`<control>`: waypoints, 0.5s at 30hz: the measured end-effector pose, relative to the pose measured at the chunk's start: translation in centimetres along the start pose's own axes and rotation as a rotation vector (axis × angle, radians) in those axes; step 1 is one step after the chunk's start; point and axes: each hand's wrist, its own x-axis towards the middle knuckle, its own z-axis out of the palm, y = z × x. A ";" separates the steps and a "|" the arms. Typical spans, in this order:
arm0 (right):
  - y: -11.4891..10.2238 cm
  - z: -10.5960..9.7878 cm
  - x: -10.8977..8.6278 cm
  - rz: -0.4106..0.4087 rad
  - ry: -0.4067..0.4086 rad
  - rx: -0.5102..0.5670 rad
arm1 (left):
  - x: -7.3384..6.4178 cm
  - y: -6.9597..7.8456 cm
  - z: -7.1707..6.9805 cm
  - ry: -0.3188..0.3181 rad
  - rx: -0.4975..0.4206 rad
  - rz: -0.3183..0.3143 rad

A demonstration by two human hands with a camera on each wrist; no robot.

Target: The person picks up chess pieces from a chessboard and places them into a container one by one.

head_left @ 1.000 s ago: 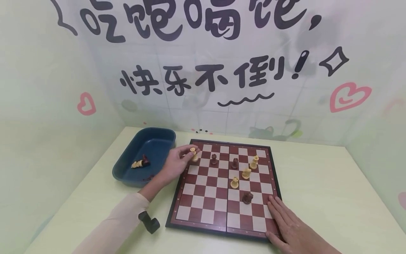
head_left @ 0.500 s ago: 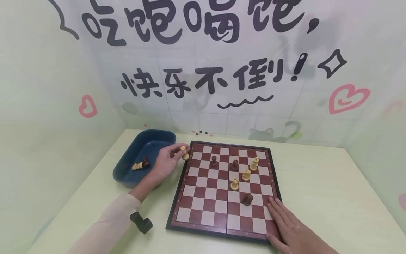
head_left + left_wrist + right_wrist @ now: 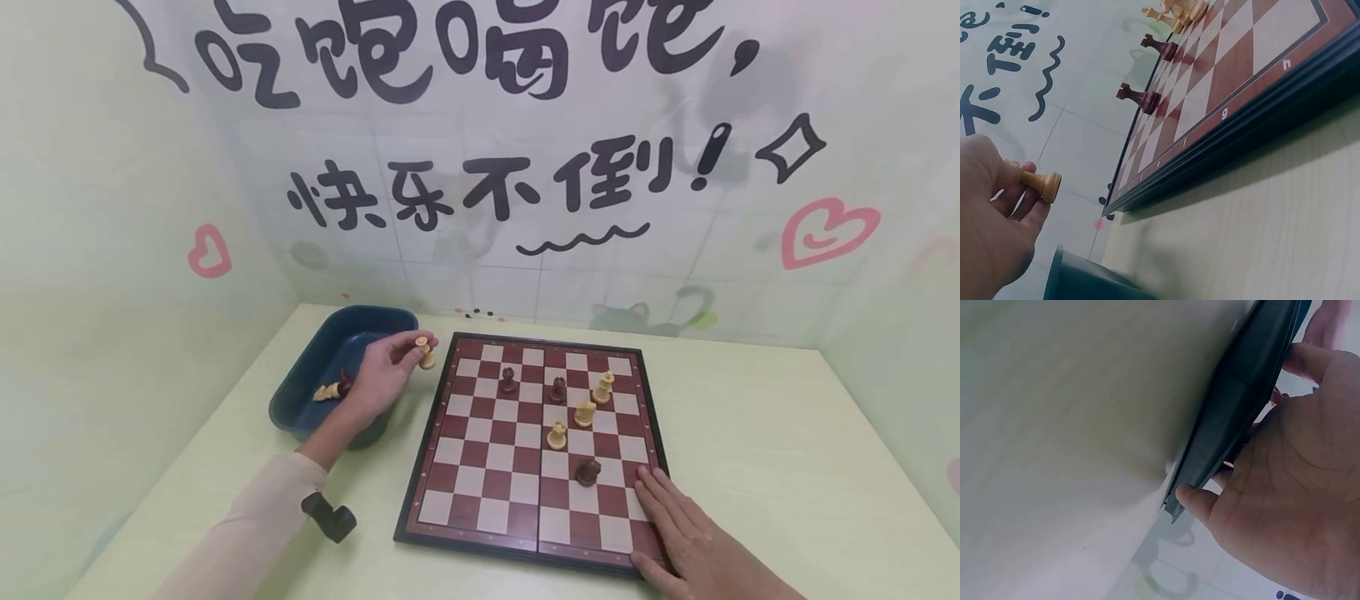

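My left hand (image 3: 382,371) pinches a cream chess piece (image 3: 427,353) between thumb and fingers, just off the board's left edge and beside the blue bin (image 3: 285,400). In the left wrist view the piece's round base (image 3: 1050,187) points outward; the thumb hides its top. On the right, my right hand (image 3: 693,537) lies with fingers extended over the right edge of the folding chessboard (image 3: 487,475). On that board stand two dark rooks (image 3: 1141,99), a cream king (image 3: 602,388), a cream knight (image 3: 585,414), another cream piece (image 3: 557,436) and a dark knight (image 3: 588,472).
Inside the bin lie a cream piece (image 3: 326,392) and a dark piece (image 3: 345,382). The pale table (image 3: 757,433) runs around the board. Behind it hangs a printed white sheet (image 3: 465,275). A black strap piece (image 3: 328,517) sits at my left sleeve.
My left hand has lifted the cream piece from the board's far left corner and carried it left, past the edge towards the bin. The right hand stays on the board.
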 end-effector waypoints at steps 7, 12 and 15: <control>-0.3 -0.6 0.2 0.073 -0.089 0.040 | 0.2 0.1 -1.1 0.008 0.019 0.007; -0.5 -0.9 0.3 0.132 -0.141 0.068 | 0.3 -0.3 -2.1 0.020 0.037 0.031; -0.4 -0.9 0.2 0.137 -0.143 0.071 | 0.2 -0.4 -2.6 0.034 0.022 0.016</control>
